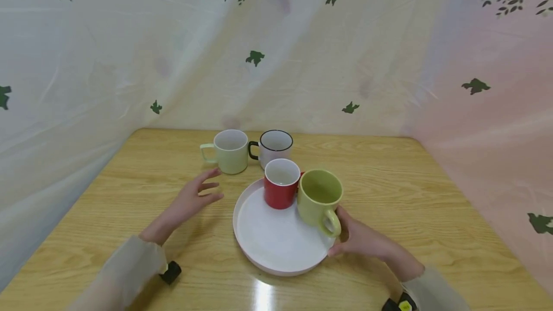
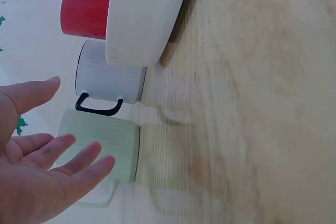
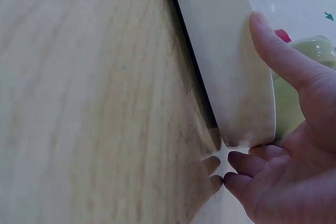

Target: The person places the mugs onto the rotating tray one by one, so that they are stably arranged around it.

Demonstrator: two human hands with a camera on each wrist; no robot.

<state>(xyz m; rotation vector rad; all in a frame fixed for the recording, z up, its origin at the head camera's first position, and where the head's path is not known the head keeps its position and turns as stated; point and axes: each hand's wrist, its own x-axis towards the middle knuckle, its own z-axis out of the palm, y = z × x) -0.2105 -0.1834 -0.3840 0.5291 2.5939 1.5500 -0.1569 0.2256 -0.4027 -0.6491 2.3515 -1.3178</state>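
Head view: a round white tray (image 1: 276, 246) lies on the wooden surface (image 1: 207, 277), two mugs within its rim and two more beyond it.
Red mug: upright on the tray, near 12 o'clock.
Olive mug (image 1: 308, 210): upright at the tray's 2 o'clock, seemingly standing on it, close beside the red mug (image 1: 278, 193); handle toward 5 o'clock.
Right hand (image 1: 358, 236): at the tray's 3 o'clock, by the olive mug; fingers slack, slightly bent, clenched round nothing. The right wrist view puts the thumb at the tray's rim; whether it presses, I cannot tell.
Left hand (image 1: 196, 200): off the tray's 10 o'clock, fingers spread, released.
Pale green mug (image 1: 231, 157): on the surface at 11 o'clock from the tray, handle toward 9.
Black-rimmed mug (image 1: 270, 158): beyond the red one at 12 o'clock, black handle toward 9.
Olive handle: best cleared by drawing the fingers away toward 4 o'clock, lest they hook it.
Tray balance: both mugs load the far side, so any push on the rim should be level and gentle.
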